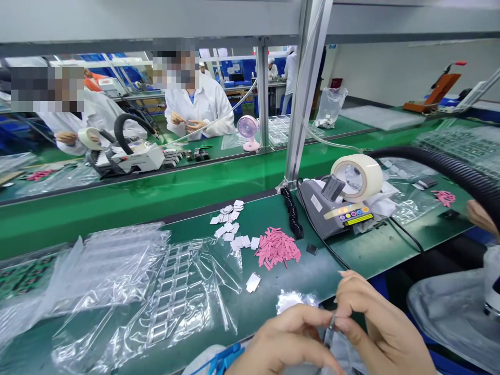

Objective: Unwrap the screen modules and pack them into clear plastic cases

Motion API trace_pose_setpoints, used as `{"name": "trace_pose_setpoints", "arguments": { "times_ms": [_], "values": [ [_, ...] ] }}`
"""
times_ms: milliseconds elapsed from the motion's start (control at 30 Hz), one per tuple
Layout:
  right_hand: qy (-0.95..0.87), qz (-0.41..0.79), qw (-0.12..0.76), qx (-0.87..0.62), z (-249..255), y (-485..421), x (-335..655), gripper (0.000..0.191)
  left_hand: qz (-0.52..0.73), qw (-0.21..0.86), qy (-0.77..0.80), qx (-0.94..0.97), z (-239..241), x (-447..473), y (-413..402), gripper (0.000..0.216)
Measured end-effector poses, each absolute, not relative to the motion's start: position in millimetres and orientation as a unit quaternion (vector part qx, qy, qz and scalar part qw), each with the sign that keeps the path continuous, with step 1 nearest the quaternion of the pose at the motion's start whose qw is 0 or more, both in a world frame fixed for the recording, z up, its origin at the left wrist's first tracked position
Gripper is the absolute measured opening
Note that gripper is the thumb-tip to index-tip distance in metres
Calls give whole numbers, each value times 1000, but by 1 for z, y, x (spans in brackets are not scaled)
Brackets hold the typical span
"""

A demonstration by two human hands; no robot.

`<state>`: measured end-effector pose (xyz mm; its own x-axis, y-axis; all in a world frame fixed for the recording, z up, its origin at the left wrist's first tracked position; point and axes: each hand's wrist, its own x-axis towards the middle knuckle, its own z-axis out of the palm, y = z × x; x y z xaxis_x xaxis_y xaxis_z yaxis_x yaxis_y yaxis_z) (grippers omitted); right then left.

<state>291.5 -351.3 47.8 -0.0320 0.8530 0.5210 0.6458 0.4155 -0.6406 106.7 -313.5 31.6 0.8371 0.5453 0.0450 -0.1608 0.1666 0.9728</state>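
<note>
While both hands meet low over the near edge of the green surface (375, 247), you have a small thin grey part (330, 327) between them. It is too small to identify further.

Left hand (289, 341): grip pressed onto the lower end. Right hand (377, 323): grip pinching the upper end, thumb against forefinger.

Handling note (judgement): take the part by its edges, with your fingertips close together. Work above the surface rather than your lap, so a slip lands where you can see it.

Containers: a clear blister tray (172, 291) lies to your left inside a crinkled plastic bag (222, 276). Its rectangular pockets look see-through, and I cannot tell what is in them.

Loose on the surface: pink strips (277, 249) in a heap, with white tabs (230, 226) scattered just beside it.
</note>
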Motion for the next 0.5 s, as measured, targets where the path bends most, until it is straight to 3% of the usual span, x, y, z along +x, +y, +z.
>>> {"name": "trace_pose_setpoints", "arguments": {
  "times_ms": [500],
  "values": [
    [-678,50,481,-554,39,-352,287,28,264,749,164,585,22,113,-315,34]
  ]
}}
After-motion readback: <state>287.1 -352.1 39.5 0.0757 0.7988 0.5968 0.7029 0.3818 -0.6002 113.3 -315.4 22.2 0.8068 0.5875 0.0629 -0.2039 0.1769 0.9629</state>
